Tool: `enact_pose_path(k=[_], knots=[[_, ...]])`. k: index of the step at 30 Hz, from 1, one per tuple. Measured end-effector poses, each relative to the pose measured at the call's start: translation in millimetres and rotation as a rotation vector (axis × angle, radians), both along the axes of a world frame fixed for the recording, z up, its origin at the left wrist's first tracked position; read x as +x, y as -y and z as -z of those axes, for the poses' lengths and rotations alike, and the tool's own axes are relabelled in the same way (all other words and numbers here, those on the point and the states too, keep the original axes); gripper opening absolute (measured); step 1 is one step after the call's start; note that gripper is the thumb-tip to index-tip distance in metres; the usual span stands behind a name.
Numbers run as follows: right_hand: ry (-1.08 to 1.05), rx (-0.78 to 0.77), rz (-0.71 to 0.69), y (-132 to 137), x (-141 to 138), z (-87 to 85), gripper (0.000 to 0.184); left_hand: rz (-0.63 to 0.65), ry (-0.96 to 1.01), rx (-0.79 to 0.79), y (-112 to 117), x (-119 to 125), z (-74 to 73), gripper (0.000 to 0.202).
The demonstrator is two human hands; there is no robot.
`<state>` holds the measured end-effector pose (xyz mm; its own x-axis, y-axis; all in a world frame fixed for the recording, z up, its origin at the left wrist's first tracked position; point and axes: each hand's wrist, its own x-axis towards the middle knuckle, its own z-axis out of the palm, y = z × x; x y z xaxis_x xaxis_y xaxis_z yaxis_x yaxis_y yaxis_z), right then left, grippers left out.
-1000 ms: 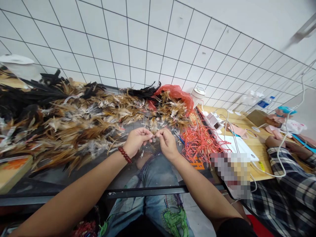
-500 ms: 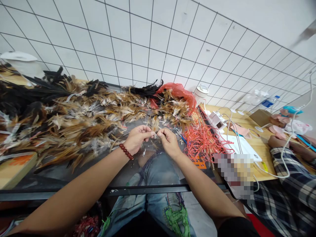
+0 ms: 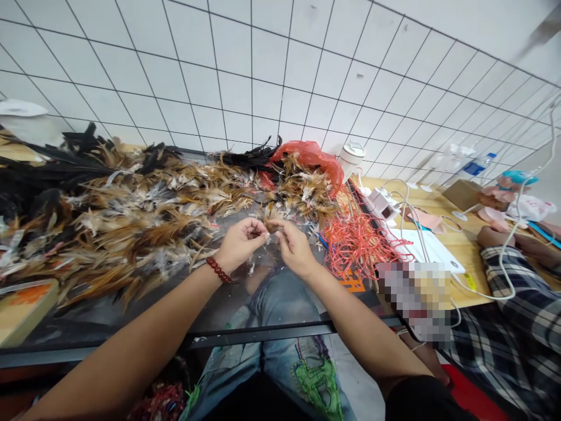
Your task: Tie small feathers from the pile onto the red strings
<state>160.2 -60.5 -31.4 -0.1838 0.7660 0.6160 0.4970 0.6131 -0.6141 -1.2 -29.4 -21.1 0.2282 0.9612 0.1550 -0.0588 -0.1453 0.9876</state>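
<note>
Left hand: the left hand [image 3: 239, 244] is curled nearly closed, fingertips pinched on a small feather [image 3: 267, 230] above the glass worktop [image 3: 109, 318].
Right hand: the right hand [image 3: 294, 248] is closed the same way, pinching the other end; the two hands' fingertips almost touch.
Feather: held between both hands, just in front of the feather pile [image 3: 131, 216].
Nearby: red bands [image 3: 359, 242] lie right of the hands; a red bag [image 3: 313, 158] lies behind.
Handling: probably best with light fingertip pressure, keeping the quill straight so it does not bend or fray.
</note>
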Motion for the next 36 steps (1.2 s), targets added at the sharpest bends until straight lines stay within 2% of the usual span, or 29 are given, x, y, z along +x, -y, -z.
enact_pose_path(k=[4,9,15,20,27,36], knots=[[0.090,-0.073,-0.005,-3.2,-2.0,9.4,0.037,0.005,-0.035,0.020,3.5,3.8,1.5,0.026],[0.065,-0.106,0.050,-4.7,-2.7,10.3,0.033,-0.109,-0.104,0.097,8.2,7.3,3.4,0.018],[-0.167,-0.209,0.048,-6.0,-7.4,8.3,0.021,-0.208,-0.298,0.380,15.2,5.3,4.3,0.005],[-0.410,-0.326,-0.047,-7.5,-7.3,7.7,0.027,-0.247,-0.370,0.527,13.6,2.7,5.9,0.004],[-0.599,-0.418,-0.072,-5.8,-9.3,1.4,0.030,-0.217,-0.303,0.494,10.1,1.5,3.9,0.007],[-0.658,-0.384,-0.024,-3.0,-10.8,-7.2,0.033,-0.197,-0.287,0.485,12.3,2.9,-1.5,0.006]])
